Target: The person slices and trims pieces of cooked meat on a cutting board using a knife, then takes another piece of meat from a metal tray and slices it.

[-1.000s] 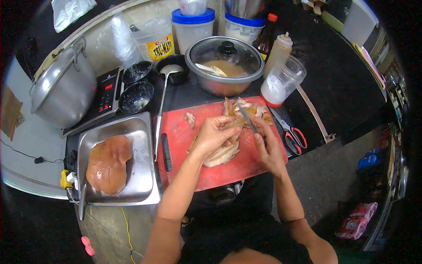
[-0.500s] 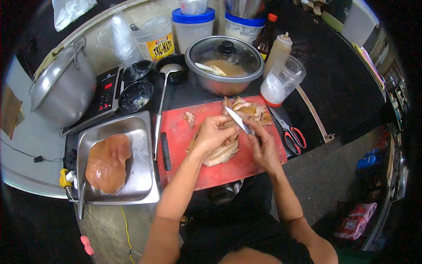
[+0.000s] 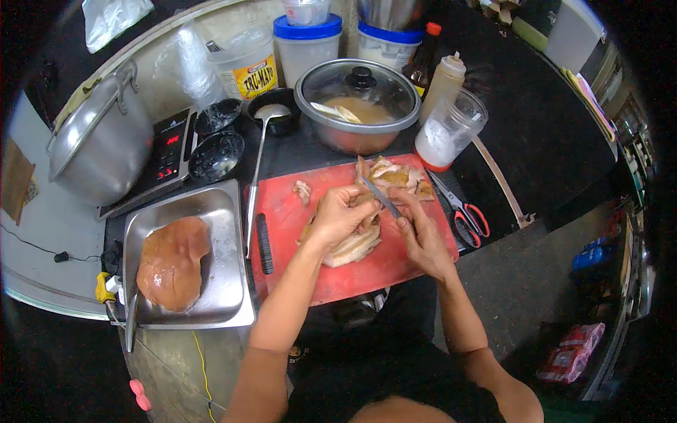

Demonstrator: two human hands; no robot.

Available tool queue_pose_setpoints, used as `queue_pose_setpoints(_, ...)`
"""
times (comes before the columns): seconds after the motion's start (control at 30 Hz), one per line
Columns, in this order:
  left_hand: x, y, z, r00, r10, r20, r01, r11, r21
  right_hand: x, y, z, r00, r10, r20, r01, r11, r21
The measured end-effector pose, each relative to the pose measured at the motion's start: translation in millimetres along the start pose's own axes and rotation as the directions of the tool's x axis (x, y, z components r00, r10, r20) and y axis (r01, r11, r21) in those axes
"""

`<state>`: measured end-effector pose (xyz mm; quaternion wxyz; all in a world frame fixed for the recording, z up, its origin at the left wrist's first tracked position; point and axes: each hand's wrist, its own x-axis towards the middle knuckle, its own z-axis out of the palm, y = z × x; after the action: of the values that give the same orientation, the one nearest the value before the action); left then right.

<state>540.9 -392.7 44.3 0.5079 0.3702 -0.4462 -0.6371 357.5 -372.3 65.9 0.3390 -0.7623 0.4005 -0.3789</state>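
My right hand (image 3: 422, 236) is closed on a small knife (image 3: 381, 196), its blade pointing up and left toward my other hand. Close beside it, my left hand (image 3: 343, 215) has its fingers pinched together; what they hold is too small to make out. Under and beside my left hand lies a pale piece of meat (image 3: 352, 248) on the red cutting board (image 3: 289, 275). More cut meat (image 3: 398, 176) is piled at the board's far right corner, and a small scrap (image 3: 302, 192) lies at its upper left.
A metal tray (image 3: 229, 282) with a brown piece of meat (image 3: 173, 264) stands left of the board, a ladle (image 3: 254, 190) between them. Behind are a lidded pot (image 3: 358, 134) and black bowls (image 3: 217, 156). Scissors (image 3: 469, 218) and a clear jar (image 3: 448, 134) are at the right.
The knife has tilted and shifted: its blade showed broad and bright half a second ago and now looks narrower and darker. My hands have moved only slightly.
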Motion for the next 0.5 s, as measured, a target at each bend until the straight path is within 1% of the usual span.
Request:
queue_pose_setpoints(0.1,-0.6,0.2,2.0,1.0,0.024,-0.014,-0.024,1.0,-0.008,1.6,-2.6,-3.2,0.999,0.022,0.032,-0.02,0.998,-0.066)
queue_pose_setpoints(0.13,-1.1,0.8,3.1,0.999,0.034,-0.024,-0.034,0.999,-0.01,1.6,-1.2,-2.3,1.0,-0.011,0.018,0.013,0.997,-0.072)
queue_pose_setpoints(0.2,-2.6,3.7,2.9,0.998,0.002,-0.065,0.004,0.996,0.093,2.6,4.7,0.2,0.996,-0.084,-0.018,0.082,0.992,-0.092)
queue_pose_setpoints(0.23,-1.7,5.7,3.7,0.997,-0.007,-0.079,0.018,0.989,0.145,3.0,6.9,0.2,0.995,-0.092,-0.025,0.089,0.991,-0.097)
queue_pose_setpoints(0.3,-0.5,5.3,3.6,0.998,0.02,-0.064,-0.01,0.988,0.155,3.4,8.1,-0.6,0.993,-0.112,-0.046,0.107,0.988,-0.114)
queue_pose_setpoints(0.33,-0.6,3.6,2.7,0.998,0.03,-0.058,-0.02,0.987,0.161,3.0,5.4,-2.7,0.996,-0.072,-0.048,0.066,0.99,-0.124)
queue_pose_setpoints(0.4,-0.9,2.9,2.5,0.999,0.019,-0.031,-0.015,0.992,0.126,1.1,-0.9,-4.2,0.999,0.015,-0.046,-0.021,0.991,-0.134)
queue_pose_setpoints(0.43,-1.7,4.5,3.5,1.0,0.003,-0.025,0.0,0.995,0.102,1.2,-3.0,-3.8,0.996,-0.038,-0.081,0.022,0.982,-0.189)
queue_pose_setpoints(0.5,-2.0,4.8,3.8,1.0,-0.017,-0.017,0.018,0.998,0.067,1.2,-1.4,-4.7,0.989,-0.067,-0.134,0.045,0.986,-0.162)
